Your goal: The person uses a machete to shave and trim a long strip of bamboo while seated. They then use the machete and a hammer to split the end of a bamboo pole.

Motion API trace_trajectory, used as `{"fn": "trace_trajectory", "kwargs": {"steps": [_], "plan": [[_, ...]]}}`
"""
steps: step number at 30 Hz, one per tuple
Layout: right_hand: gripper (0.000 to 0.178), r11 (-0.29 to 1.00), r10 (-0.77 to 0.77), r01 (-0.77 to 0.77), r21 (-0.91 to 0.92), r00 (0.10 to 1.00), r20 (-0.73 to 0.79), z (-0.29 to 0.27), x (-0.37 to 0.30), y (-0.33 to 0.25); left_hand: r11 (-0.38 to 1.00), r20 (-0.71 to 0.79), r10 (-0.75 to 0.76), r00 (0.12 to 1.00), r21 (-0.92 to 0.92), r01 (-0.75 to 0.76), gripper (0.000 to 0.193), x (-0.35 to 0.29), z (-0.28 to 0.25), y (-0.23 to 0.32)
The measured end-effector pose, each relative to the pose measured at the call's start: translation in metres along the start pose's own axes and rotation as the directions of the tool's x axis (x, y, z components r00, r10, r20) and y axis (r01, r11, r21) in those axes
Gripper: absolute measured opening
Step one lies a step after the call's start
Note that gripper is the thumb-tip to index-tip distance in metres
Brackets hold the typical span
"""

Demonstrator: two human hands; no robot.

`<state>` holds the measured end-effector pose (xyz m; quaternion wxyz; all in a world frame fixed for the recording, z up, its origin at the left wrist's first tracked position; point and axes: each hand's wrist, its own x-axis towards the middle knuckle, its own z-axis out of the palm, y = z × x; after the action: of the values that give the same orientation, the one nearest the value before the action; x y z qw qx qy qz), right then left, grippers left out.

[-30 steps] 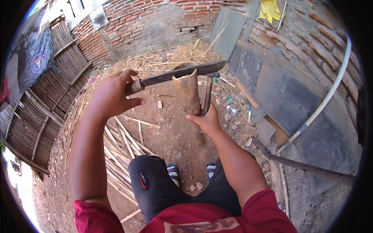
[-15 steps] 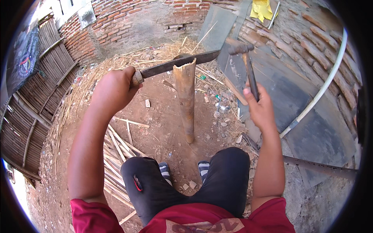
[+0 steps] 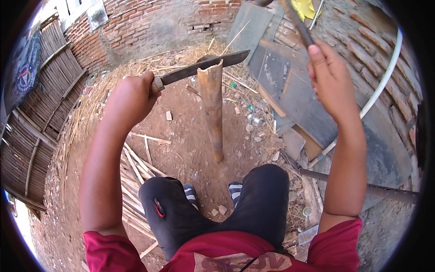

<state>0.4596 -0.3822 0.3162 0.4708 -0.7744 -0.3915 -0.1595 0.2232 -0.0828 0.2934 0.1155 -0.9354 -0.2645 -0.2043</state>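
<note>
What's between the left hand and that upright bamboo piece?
A big knife, seen in the head view: the left hand grips its handle, and its blade reaches the top of the upright bamboo piece.

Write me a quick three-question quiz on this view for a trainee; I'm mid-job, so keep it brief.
1. Which hand grips the machete?
2. True or false: the hammer is touching the machete.
3. Fill in: the machete lies across the top end of the upright brown ____.

Key:
1. The left hand.
2. False; the right hand holds the hammer raised, well apart from the machete.
3. Bamboo piece.
</note>
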Motion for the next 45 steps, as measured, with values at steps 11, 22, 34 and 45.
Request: {"fn": "trace_trajectory", "kwargs": {"steps": [11, 22, 34, 45], "plan": [[0.039, 0.999, -0.035, 0.034, 0.009, 0.995, 0.094, 0.017, -0.003, 0.01, 1.0, -0.016, -0.015, 1.0, -0.016, 0.015, 0.029, -0.003, 0.003, -0.004], [0.038, 0.992, -0.122, 0.122, -0.017, 0.993, 0.002, 0.04, -0.003, 0.011, 1.0, -0.019, -0.007, 1.0, 0.0, 0.007, 0.027, -0.005, 0.002, 0.008], [0.042, 0.998, -0.049, 0.05, 0.031, 0.998, -0.031, 0.031, -0.001, 0.014, 0.998, -0.01, -0.056, 0.998, 0.024, 0.056, 0.025, -0.008, 0.004, 0.015], [0.039, 0.985, -0.06, 0.076, 0.154, 0.992, -0.108, 0.047, 0.001, 0.007, 0.998, -0.016, -0.061, 0.998, 0.03, 0.062, 0.023, -0.012, 0.004, 0.011]]}}
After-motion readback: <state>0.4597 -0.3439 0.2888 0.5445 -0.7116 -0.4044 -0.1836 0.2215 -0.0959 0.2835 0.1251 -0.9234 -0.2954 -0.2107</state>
